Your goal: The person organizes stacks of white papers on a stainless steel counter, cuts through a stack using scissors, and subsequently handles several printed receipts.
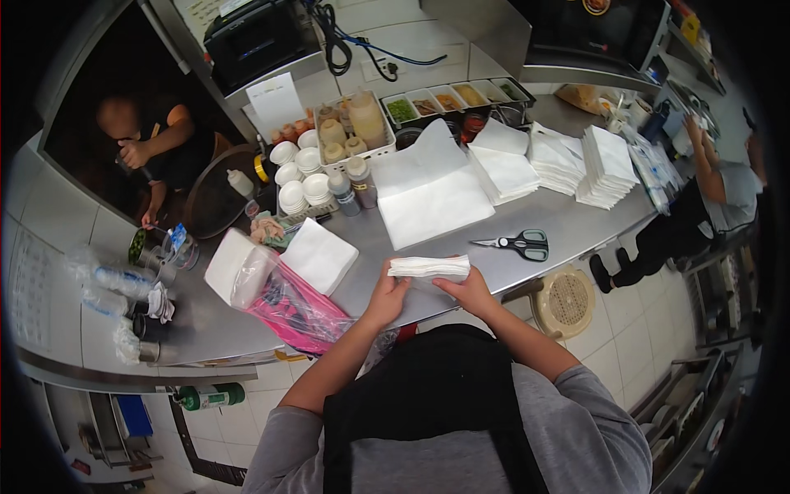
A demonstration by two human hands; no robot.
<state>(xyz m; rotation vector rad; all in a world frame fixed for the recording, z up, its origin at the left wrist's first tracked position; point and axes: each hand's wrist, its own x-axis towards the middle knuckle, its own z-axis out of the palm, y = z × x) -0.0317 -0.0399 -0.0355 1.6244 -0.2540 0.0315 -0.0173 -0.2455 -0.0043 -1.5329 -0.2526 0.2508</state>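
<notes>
Between my left hand (pixel 389 296) and my right hand (pixel 466 287) I grip a stack of white paper napkins (pixel 429 266), held upright just above the front edge of the steel counter (pixel 247 336). Beyond it a large white paper sheet (pixel 441 207) lies spread with a crease across it. Several more stacks of folded white paper stand to the right, among them the nearest stack (pixel 505 170) and the farthest stack (pixel 608 165). Black-handled kitchen scissors (pixel 524 245) rest by the counter edge. Left of my hands lie a square white napkin pile (pixel 319 253) and a pink plastic package (pixel 302 309).
Sauce bottles in a white basket (pixel 361 133), white cups (pixel 296 176) and a topping tray (pixel 457 102) line the back. A beige stool (pixel 565 302) stands at the right. One person (pixel 160 142) is at the far left, another (pixel 691 210) at the right.
</notes>
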